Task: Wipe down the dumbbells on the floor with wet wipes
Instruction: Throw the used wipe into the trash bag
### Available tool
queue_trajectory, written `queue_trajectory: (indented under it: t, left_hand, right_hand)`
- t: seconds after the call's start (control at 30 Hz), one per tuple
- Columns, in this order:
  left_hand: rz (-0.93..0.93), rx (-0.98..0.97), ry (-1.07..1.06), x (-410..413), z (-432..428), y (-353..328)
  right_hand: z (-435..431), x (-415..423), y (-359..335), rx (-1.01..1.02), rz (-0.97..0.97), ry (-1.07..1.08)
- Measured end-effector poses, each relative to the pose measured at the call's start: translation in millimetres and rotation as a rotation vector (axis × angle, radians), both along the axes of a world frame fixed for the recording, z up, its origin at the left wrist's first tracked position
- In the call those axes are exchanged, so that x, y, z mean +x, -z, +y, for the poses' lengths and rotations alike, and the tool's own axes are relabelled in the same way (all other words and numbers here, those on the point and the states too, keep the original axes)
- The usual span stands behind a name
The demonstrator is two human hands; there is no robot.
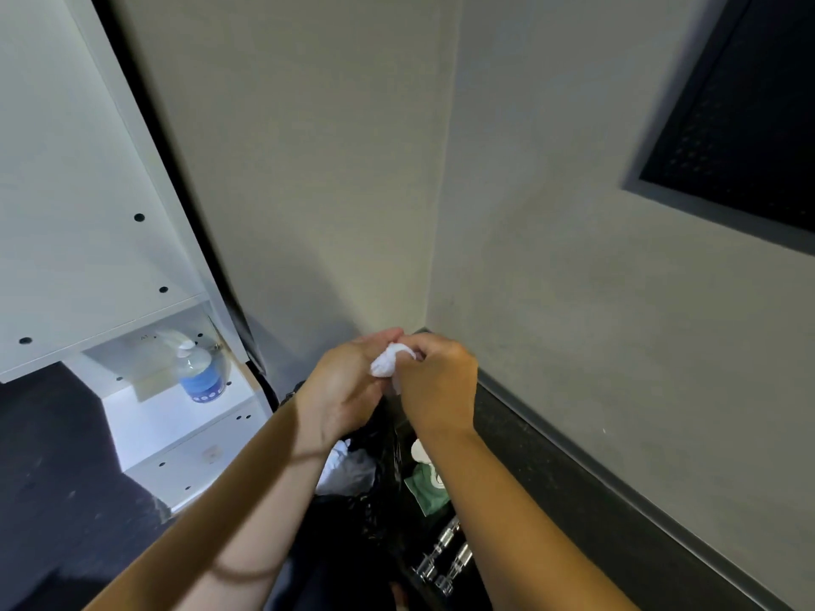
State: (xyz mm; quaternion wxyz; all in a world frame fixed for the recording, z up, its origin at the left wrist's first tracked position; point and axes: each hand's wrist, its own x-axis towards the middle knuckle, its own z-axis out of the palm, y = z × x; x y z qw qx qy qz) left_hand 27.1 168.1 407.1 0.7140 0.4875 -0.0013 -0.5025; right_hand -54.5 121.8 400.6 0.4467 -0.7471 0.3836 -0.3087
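Both hands are raised in front of the wall corner and meet on a crumpled white wet wipe (388, 362). My left hand (346, 390) cups the wipe from the left. My right hand (436, 383) pinches it from the right with curled fingers. Below my right forearm, chrome dumbbell handles (445, 555) lie on the dark floor, partly hidden by the arm. A green and white wipes pack (425, 482) lies just beyond them.
A black plastic bag (370, 491) holding white scraps sits under my hands. To the left stands a white shelf unit (145, 302) with a pump bottle (200, 368) with a blue label. Grey walls meet in a corner ahead; a dark framed panel (741, 125) hangs at right.
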Motion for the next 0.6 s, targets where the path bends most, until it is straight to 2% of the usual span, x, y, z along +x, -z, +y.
queue_trajectory:
  t: [0.07,0.17,0.2,0.27,0.33,0.37,0.47,0.6]
  left_hand:
    - [-0.007,-0.064,0.066,-9,4,1]
    - [-0.208,-0.041,0.061,-10,5,8]
    - [-0.315,-0.004,0.061,-10,5,12]
    - [-0.644,0.157,0.023,-6,9,18]
    - [-0.951,0.326,-0.025,2,11,27]
    - [-1.039,0.381,-0.021,6,11,31]
    - [-1.140,0.505,0.031,17,5,41]
    - [-1.109,0.668,0.117,40,2,64]
  right_hand:
    - [-3,4,0,0.157,-0.095,0.022]
    - [2,7,1,0.352,-0.146,-0.012]
    - [4,7,0,0.416,-0.152,-0.044]
    - [6,6,2,0.500,-0.152,-0.138]
    - [8,6,5,0.506,-0.120,-0.206]
    - [7,6,8,0.503,-0.091,-0.223]
    - [5,7,15,0.502,0.005,-0.247]
    - [-5,3,18,0.448,-0.012,-0.145]
